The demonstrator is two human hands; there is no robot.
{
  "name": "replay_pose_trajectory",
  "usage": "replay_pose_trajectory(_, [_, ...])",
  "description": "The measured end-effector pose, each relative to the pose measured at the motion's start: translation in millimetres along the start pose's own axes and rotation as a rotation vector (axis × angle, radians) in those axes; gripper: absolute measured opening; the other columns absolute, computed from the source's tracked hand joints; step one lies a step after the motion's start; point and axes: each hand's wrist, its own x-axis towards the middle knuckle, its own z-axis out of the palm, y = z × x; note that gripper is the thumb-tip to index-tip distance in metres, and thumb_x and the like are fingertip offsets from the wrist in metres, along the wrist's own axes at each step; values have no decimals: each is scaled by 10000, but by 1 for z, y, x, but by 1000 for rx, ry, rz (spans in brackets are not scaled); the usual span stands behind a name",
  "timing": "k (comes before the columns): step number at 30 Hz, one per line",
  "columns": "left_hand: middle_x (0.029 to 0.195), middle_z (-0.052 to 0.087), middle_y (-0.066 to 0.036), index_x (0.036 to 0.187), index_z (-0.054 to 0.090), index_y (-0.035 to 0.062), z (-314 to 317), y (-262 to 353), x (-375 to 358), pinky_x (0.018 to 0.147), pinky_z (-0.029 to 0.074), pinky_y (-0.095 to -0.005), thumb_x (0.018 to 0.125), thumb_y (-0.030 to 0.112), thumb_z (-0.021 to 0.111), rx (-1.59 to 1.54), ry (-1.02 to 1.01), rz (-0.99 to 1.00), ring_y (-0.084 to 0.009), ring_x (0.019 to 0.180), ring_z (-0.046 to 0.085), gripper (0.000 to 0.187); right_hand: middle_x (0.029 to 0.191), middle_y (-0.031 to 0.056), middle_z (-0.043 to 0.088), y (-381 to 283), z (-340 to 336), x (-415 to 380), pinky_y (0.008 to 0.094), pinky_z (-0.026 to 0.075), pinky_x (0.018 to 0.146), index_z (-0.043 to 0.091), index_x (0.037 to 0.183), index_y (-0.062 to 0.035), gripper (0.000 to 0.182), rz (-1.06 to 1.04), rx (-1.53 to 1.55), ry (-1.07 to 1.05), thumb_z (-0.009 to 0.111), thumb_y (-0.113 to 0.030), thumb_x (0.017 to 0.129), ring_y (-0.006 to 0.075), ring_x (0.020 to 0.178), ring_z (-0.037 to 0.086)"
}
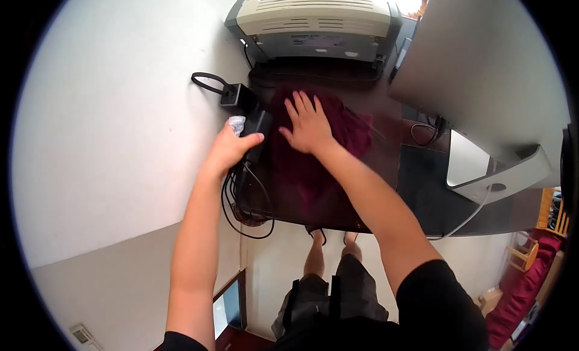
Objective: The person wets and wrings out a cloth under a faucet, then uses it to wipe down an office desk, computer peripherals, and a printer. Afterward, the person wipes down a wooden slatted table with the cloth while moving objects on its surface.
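At the desk's left edge, my left hand (234, 144) is closed round a black power adapter (258, 124), its thumb across the near end. Against its fingers shows a small crumpled whitish piece (236, 124), partly hidden. Just beyond sits a black block (237, 98) with a short looped cable. Thin black cables (248, 235) hang below the left hand over the desk edge. My right hand (307, 126) lies flat with fingers spread on a dark maroon cloth (356, 130), which is bunched on the dark desktop.
A beige and grey printer (319, 25) stands at the back of the dark desk (386, 188). On the right are a large monitor (482, 61), its metal stand (506, 179) and a white cable (467, 227). A white wall (114, 109) borders the left side.
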Motion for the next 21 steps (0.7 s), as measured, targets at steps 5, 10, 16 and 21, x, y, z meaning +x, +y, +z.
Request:
replay_pose_trajectory(5, [1231, 495, -229, 1228, 458, -12, 48, -10, -10, 960, 424, -430, 642, 432, 773, 689, 239, 8, -383, 1136, 496, 800, 1467, 183, 336, 71, -13, 19, 476, 190, 1133, 386, 1395, -23, 712, 130, 26, -8, 498, -500, 879, 312, 1389, 255])
replay_pose_trajectory(10, [1313, 404, -251, 1245, 413, 3, 89, -24, -13, 1002, 369, -491, 655, 453, 766, 799, 390, -27, -414, 1204, 409, 823, 1454, 225, 330, 92, -30, -52, 482, 240, 1110, 377, 1371, 40, 712, 178, -56, 167, 533, -446, 874, 350, 1369, 275])
replay_pose_trajectory(16, [1378, 348, -264, 1110, 465, -16, 98, -48, -17, 1053, 248, -593, 769, 405, 697, 812, 527, 197, -427, 1310, 299, 589, 1473, 256, 265, 32, -86, -205, 499, 283, 1071, 307, 1401, 42, 758, 253, 129, -89, 584, -392, 844, 394, 1361, 270])
replay_pose_trajectory(21, [1170, 507, -165, 992, 557, 29, 103, -29, -1, 964, 324, -496, 815, 197, 634, 790, 615, 628, -351, 1129, 443, 256, 1450, 257, 301, 36, -93, -212, 506, 272, 1068, 334, 1384, 43, 747, 363, 5, -50, 567, -417, 844, 390, 1330, 308])
